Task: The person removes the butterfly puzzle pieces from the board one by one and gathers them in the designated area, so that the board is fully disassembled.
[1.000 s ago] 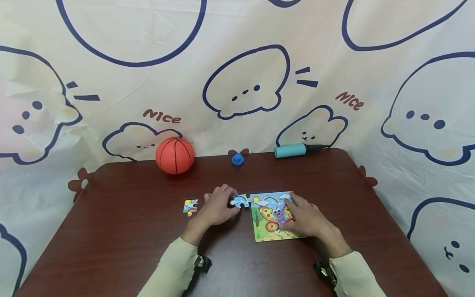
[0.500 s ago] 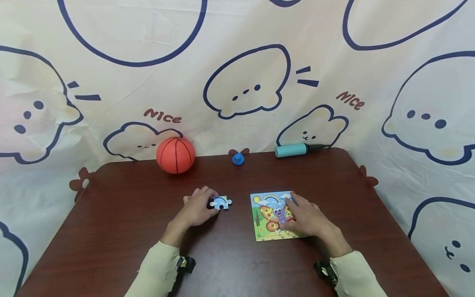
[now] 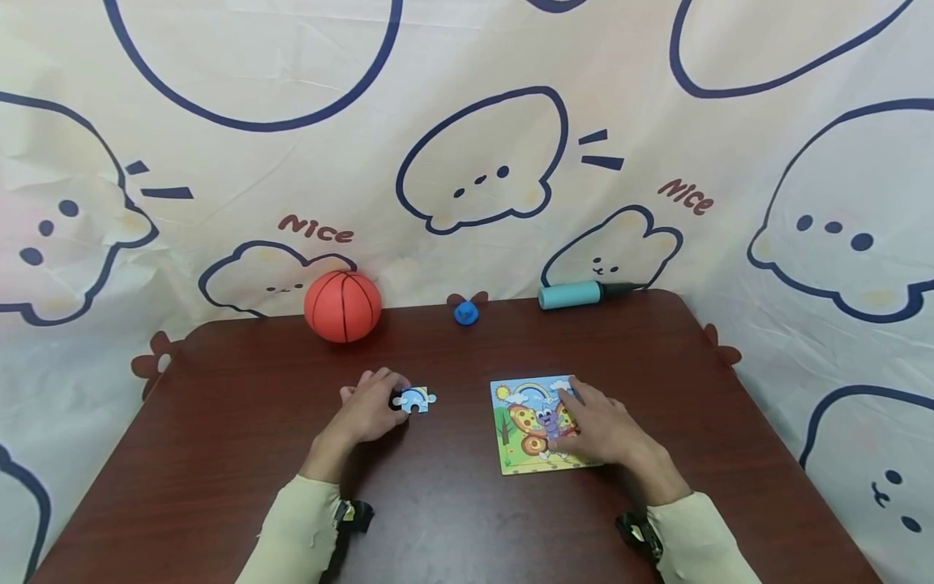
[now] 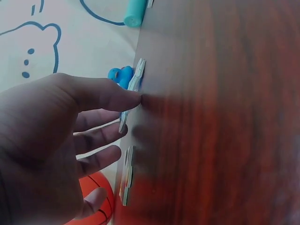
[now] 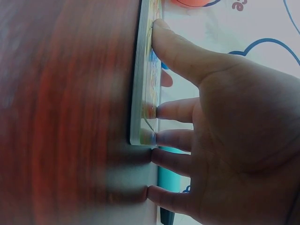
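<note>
My left hand (image 3: 372,405) pinches a jigsaw puzzle piece (image 3: 414,399) with a rainbow and clouds on it, left of the middle of the table. In the left wrist view the puzzle piece (image 4: 138,74) is between thumb and fingers, close over the tabletop. A second puzzle piece (image 4: 127,176) shows below the fingers there; the hand hides it in the head view. My right hand (image 3: 609,423) rests with spread fingers on the right part of a square puzzle board (image 3: 514,462) with a butterfly picture. In the right wrist view the thumb and fingertips touch the board (image 5: 145,89).
At the back of the brown table (image 3: 467,519) sit an orange basketball (image 3: 343,307), a small blue object (image 3: 465,313) and a teal hand pump (image 3: 571,295) with a black end. A patterned cloth (image 3: 467,268) hangs behind the table.
My left hand has moved left with the rainbow puzzle piece, away from the board's upper left corner and over the second piece. The right hand and the board have stayed in place.
</note>
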